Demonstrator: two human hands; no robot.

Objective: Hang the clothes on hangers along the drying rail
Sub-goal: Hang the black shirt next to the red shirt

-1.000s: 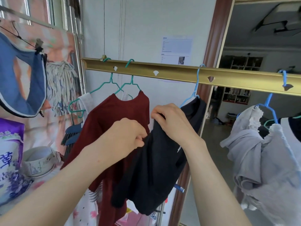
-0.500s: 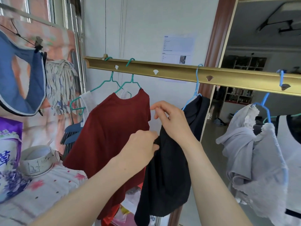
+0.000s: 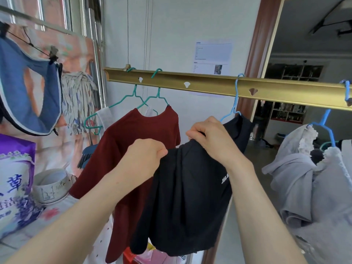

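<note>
Head view: gold metal drying rail (image 3: 209,85) runs across the frame, with clothes hanging along it.
Item in hand: black cotton T-shirt (image 3: 190,197), on a light blue wire hanger (image 3: 235,103) already hooked over the rail. Right shoulder looks seated; left shoulder is bunched and pulled toward the camera.
Left hand (image 3: 144,159): fingers curled tight, thumb and forefinger pinching the shirt's left edge.
Right hand (image 3: 213,138): fingers curled over, gripping gathered black fabric near the collar, just below the hanger's neck.
Done, left of it: dark red T-shirt (image 3: 133,149) hangs neatly on a teal wire hanger (image 3: 158,98). A second teal hanger behind it holds a white garment (image 3: 103,116), mostly hidden.
Done, right of it: pale grey lace-trimmed garments (image 3: 297,178) on a bright blue plastic hanger (image 3: 323,123), draped loosely.
Step now (judgement): straightening the black shirt over the hanger's left arm, so this item is nearly finished.
Left to do (judgement): seat that shoulder and let go. Cannot tell whether more laundry is waiting, since no basket or pile is in view.
Progress (judgement): well along, with several pieces up and one being adjusted.
</note>
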